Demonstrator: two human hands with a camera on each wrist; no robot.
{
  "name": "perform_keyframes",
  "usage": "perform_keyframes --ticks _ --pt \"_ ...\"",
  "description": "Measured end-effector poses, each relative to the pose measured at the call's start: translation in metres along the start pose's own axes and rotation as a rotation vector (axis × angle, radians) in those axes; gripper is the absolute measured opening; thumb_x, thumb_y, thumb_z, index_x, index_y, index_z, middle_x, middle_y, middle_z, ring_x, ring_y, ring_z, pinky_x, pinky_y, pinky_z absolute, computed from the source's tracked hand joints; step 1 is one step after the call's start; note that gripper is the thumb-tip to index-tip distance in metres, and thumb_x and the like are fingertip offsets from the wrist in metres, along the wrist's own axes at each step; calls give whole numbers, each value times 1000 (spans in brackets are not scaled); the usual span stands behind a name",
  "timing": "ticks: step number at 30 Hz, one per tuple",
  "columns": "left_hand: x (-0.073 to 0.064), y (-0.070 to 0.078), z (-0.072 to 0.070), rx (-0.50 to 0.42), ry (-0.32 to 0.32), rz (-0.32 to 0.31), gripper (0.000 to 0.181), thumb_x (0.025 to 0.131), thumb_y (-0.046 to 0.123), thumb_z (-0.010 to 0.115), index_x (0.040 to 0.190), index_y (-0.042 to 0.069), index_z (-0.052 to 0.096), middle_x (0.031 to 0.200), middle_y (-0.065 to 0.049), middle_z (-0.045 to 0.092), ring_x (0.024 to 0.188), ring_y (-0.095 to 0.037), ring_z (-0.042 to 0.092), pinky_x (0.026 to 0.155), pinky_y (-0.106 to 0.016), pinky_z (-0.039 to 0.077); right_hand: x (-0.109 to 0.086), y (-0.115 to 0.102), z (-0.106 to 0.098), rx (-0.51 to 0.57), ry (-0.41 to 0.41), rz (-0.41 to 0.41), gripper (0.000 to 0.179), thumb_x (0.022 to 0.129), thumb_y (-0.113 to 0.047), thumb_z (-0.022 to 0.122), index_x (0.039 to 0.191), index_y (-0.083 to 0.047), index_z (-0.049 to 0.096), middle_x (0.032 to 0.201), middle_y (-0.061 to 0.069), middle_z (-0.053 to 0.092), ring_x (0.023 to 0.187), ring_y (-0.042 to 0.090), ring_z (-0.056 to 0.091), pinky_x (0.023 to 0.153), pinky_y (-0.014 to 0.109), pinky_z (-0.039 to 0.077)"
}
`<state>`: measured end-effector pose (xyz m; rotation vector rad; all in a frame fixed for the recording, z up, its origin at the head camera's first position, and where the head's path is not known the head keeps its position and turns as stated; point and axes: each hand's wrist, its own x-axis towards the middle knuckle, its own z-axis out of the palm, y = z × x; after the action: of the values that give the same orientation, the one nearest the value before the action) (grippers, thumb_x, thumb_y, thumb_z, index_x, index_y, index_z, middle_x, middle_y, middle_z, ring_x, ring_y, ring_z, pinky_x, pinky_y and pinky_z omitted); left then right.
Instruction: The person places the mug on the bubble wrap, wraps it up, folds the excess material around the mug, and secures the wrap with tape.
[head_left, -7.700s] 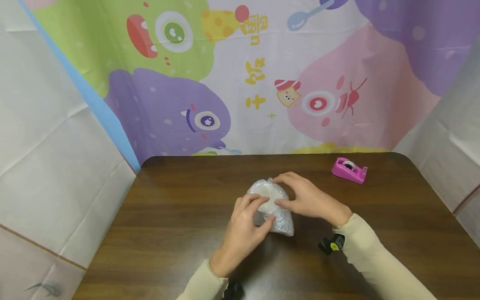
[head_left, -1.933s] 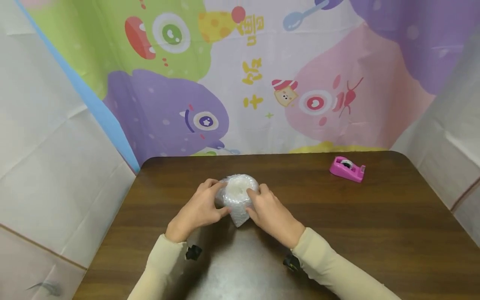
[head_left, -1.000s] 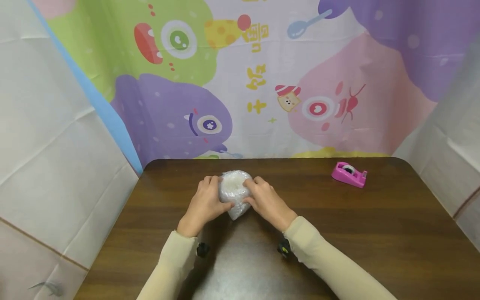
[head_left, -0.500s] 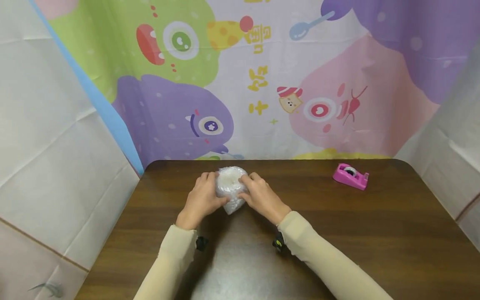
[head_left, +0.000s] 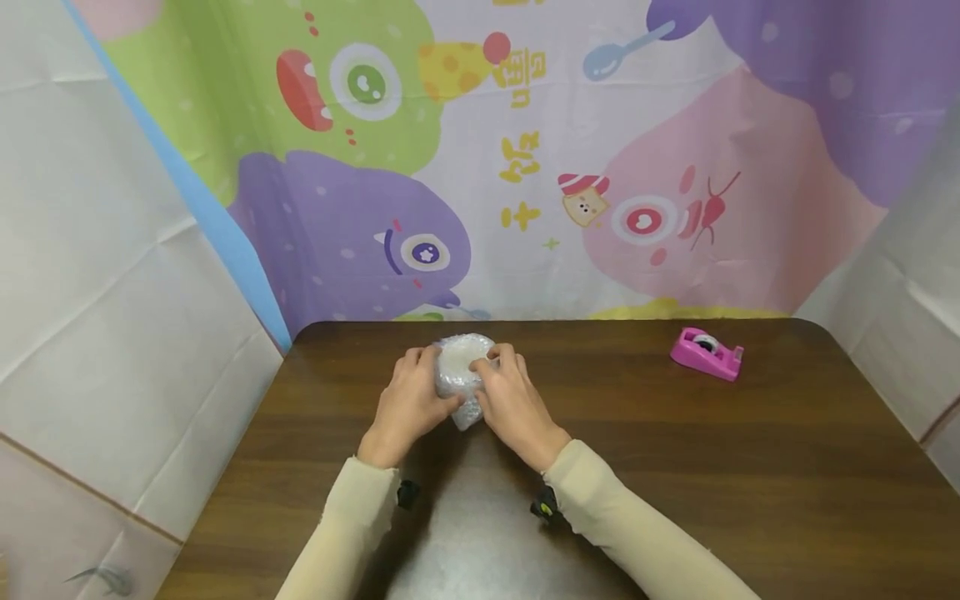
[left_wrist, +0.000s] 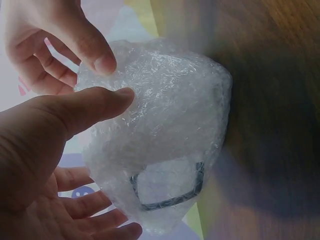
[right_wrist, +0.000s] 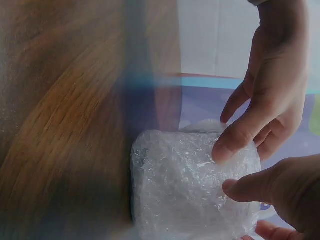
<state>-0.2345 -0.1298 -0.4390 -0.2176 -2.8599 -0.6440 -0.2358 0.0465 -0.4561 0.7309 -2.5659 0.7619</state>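
A bundle of bubble wrap (head_left: 454,379) stands on the table, with a pale round patch on its top. Through the wrap in the left wrist view, a dark U-shaped outline (left_wrist: 172,201) shows low on the bundle; the thing inside is not clear. My left hand (head_left: 408,404) grips the left side, its thumb on the near face and its fingers round the far side. On the right, my right hand (head_left: 517,404) holds the bundle with its thumb near the front and a bent finger over the top edge. Both thumbs lie against the wrap (right_wrist: 180,185) in the right wrist view.
A pink tape dispenser (head_left: 707,354) with a roll in it lies at the back right of the brown wooden table (head_left: 637,433). Behind the table hangs a cartoon-print curtain (head_left: 555,167), and pale panels flank both sides.
From several seconds ago, the bundle has moved left and turned between my hands. Over the last second it shifts slightly back, and my right hand's fingers bend further over its top.
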Motion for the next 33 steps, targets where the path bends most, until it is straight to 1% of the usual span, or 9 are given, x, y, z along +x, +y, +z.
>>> perform_keyframes --ticks 4,10,18,23,28,31,33 --pt "-1 1 0 4 1 -7 83 75 32 92 141 -2 53 134 -24 56 122 -42 56 80 -61 59 2 2 2 18 1 -7 27 89 -2 78 115 -4 70 126 20 51 108 38 55 86 40 57" --pt "-1 1 -2 21 -1 -26 83 76 30 91 141 -3 52 137 -25 55 124 -43 55 80 -62 59 7 6 5 44 20 -42 26 89 -3 79 113 -4 70 122 20 51 104 37 56 87 41 56" --pt "2 -4 1 31 11 -46 83 76 28 90 142 -4 51 137 -25 54 126 -43 54 80 -63 59 11 8 11 88 29 -55 26 89 -4 79 113 -5 69 122 17 51 105 34 56 87 41 57" --pt "4 -9 4 27 17 -57 84 76 28 89 144 -3 50 138 -26 53 126 -43 53 80 -63 59 16 10 14 89 35 -72 26 89 -4 79 113 -5 69 122 17 52 105 34 56 88 40 56" --pt "6 -13 4 18 38 -58 84 77 27 88 144 -4 49 139 -26 51 128 -43 52 81 -62 59 21 11 17 92 32 -89 26 90 -5 78 114 -5 69 123 17 51 106 34 55 88 39 56" --pt "7 -15 4 16 51 -51 82 77 27 88 143 -4 51 141 -26 51 130 -43 50 82 -61 59 23 12 19 88 34 -89 26 90 -5 78 114 -5 69 124 17 51 107 34 56 88 39 57" --pt "6 -14 5 17 70 -38 81 77 26 88 143 -5 52 142 -26 50 132 -43 49 82 -61 59 24 13 20 85 39 -89 26 90 -5 79 114 -5 69 124 17 52 108 34 56 89 39 57"
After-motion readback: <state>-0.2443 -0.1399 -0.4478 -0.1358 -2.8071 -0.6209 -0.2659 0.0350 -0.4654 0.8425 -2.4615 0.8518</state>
